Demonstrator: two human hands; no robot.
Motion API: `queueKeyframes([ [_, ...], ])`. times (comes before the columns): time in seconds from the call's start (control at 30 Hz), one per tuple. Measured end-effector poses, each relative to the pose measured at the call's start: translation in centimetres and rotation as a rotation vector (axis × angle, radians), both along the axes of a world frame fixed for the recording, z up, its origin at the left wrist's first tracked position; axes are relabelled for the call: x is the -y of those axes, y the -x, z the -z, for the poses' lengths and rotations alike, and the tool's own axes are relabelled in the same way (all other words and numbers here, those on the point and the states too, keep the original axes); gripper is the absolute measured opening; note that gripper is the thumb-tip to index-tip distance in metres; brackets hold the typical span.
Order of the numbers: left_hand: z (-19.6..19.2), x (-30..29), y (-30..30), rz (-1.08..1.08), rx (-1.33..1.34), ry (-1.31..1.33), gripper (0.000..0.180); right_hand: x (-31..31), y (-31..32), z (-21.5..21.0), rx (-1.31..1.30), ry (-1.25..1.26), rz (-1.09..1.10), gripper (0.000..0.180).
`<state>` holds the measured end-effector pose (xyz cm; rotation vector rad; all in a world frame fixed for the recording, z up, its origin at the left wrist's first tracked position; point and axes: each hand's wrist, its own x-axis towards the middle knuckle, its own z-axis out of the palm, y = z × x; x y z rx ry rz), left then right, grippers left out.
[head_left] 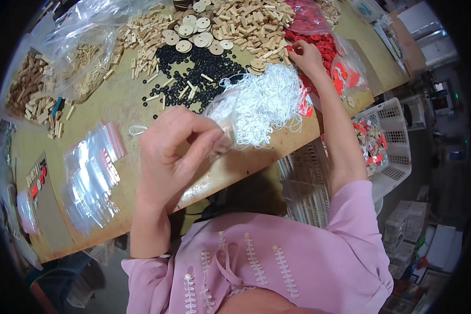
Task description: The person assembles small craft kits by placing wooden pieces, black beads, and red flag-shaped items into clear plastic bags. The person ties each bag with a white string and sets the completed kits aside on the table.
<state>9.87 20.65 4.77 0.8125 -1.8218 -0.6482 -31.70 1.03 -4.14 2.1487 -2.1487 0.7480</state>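
Left hand (pixel 167 157) raised near centre of view, fingers pinched shut on a small clear bag (pixel 222 118), mouth of bag toward 1 o'clock, something white inside or behind it, hard to tell which. Right hand (pixel 304 56) stretched out to 1 o'clock, fingers curled down into the red discs (pixel 324 44), apparently picking one; whether a disc is already gripped cannot be told.

Desk (pixel 115 112) crowded. White string pile (pixel 269 102) just right of the bag, touching its edge. Black beads (pixel 204 73) at 12 o'clock, scattered among loose wooden sticks (pixel 149 39). Round wooden discs (pixel 196 31) above the beads. Heap of wooden blocks (pixel 254 21) further toward 12, beside the red discs. Stack of empty zip bags (pixel 91 175) at 9 o'clock, lying flat. Darker wooden pieces (pixel 31 94) at 10 o'clock. White basket (pixel 395 146) with filled packets off the desk edge at 3 o'clock.

Step judged: kit-filling, one bag held open-side up, red part being fetched. Next move likely calls for a clean pinch on a single disc, carrying it back toward 7 o'clock to the bag mouth, left fingers spreading the opening enough to drop it in. Risk: snagging string on the way across.
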Motion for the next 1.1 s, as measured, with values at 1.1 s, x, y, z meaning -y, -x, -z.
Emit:
queueKeyframes([
  [1.1,0.5,-0.1,0.2,-0.033,0.115,0.067,0.008,-10.4,-10.5,-11.6,0.943,-0.250,-0.425,0.018],
])
